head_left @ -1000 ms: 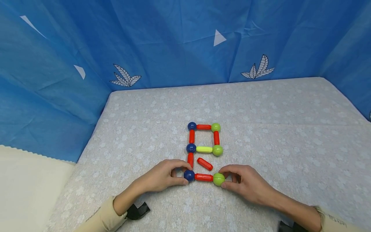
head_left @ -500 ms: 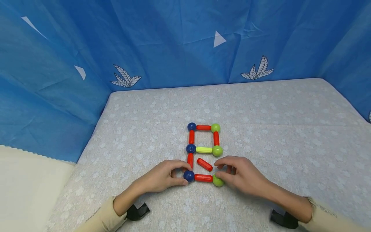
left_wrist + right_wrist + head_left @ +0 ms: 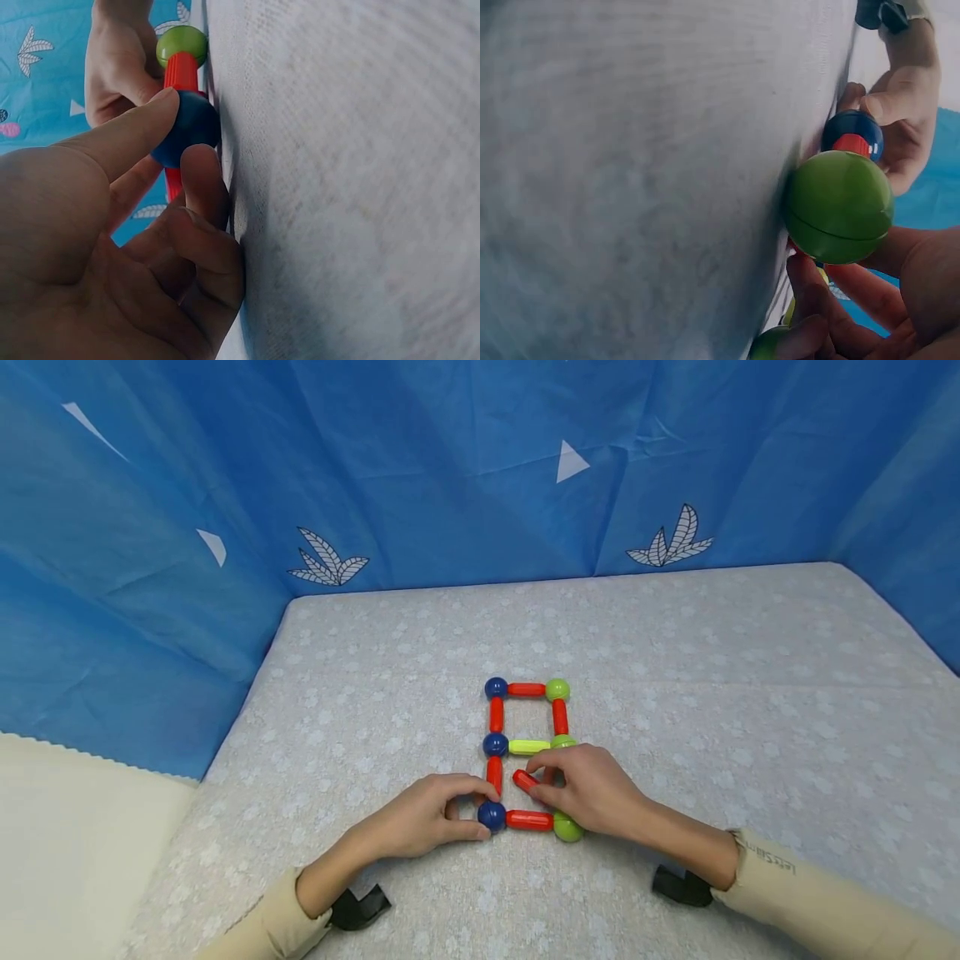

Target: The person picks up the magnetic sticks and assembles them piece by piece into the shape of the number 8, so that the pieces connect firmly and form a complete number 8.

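My left hand point(image 3: 429, 817) pinches the near dark blue ball point(image 3: 491, 816) between thumb and fingers; the left wrist view shows the thumb pressed on that blue ball point(image 3: 189, 131). A red rod point(image 3: 529, 820) joins this ball to the near green ball point(image 3: 568, 827). My right hand point(image 3: 597, 789) reaches over the green ball and pinches a loose red rod point(image 3: 524, 779), whose right end the fingers hide. In the right wrist view, the green ball point(image 3: 840, 208) stands in front of the fingers and covers most of that rod.
Beyond the hands, a square of rods includes two more blue balls point(image 3: 496, 744), a far green ball point(image 3: 557, 689) and a yellow-green rod point(image 3: 528, 747). Another green ball point(image 3: 562, 742) is partly behind my right hand. A patterned cloth point(image 3: 360, 693) covers the table; a blue curtain point(image 3: 465, 485) hangs behind.
My right hand has let go of the near green ball, moved up and left, and taken hold of the loose red rod. My left hand has stayed on the blue ball.
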Tool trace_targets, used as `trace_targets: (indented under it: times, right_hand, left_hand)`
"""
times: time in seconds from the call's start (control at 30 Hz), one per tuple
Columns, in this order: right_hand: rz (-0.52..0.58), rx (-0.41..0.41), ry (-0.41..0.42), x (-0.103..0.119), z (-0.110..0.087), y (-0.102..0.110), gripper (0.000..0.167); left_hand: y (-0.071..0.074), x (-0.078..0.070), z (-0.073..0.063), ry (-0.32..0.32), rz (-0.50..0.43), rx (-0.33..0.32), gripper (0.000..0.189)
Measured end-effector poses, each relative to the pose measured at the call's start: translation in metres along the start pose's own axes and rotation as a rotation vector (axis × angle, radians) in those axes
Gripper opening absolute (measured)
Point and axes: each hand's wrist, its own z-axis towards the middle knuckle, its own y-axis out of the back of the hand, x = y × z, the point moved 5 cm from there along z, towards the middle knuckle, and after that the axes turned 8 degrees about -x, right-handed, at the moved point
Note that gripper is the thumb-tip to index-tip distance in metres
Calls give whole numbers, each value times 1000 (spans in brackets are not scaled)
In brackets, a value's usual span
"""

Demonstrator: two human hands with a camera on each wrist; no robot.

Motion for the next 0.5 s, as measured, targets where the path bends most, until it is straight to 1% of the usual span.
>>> trace_targets:
  times: [0.1, 0.23, 0.37, 0.5]
  right_hand:
    - [-20, 7, -17, 0, 0, -1, 8]
    - [-19, 13, -42, -1, 0, -1, 13]
    - [13, -3, -53, -4, -4, 2, 16]
    - [56, -21, -78, -10, -11, 11, 16]
  left_hand:
    - [0, 0, 0, 1, 5, -1, 32]
    - [1, 0, 0, 3, 5, -1, 32]
    - [0, -1, 0, 4, 3, 0, 32]
    - [0, -1, 0, 5, 2, 0, 33]
